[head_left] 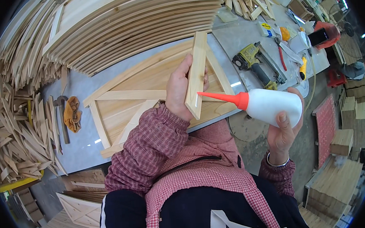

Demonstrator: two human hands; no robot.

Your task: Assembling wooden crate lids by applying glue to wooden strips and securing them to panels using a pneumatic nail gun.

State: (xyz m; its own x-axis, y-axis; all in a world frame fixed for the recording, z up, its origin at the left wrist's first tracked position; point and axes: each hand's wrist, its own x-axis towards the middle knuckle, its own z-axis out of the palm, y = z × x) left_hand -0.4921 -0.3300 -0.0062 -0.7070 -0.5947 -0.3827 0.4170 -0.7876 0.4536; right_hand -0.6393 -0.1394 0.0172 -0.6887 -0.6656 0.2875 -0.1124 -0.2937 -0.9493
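Note:
My left hand (179,87) is closed around a short pale wooden strip (198,66), held up over the bench with its near end cut at a slant. In my right hand (283,133) is a white squeeze bottle (273,107) with a long red nozzle, tipped sideways. The nozzle's tip meets the strip near its lower end, where a thin whitish line of glue shows. Below the strip lies a wooden panel (142,81) framed with strips, with diagonal braces across it. My left hand hides part of this panel.
A tall stack of slatted panels (142,28) stands behind. A nail gun (257,64), red-handled pliers (281,56) and a yellow-handled knife (303,68) lie at the right. A hammer (63,118) and an orange glove (72,114) lie left, beside heaped wood offcuts (19,138).

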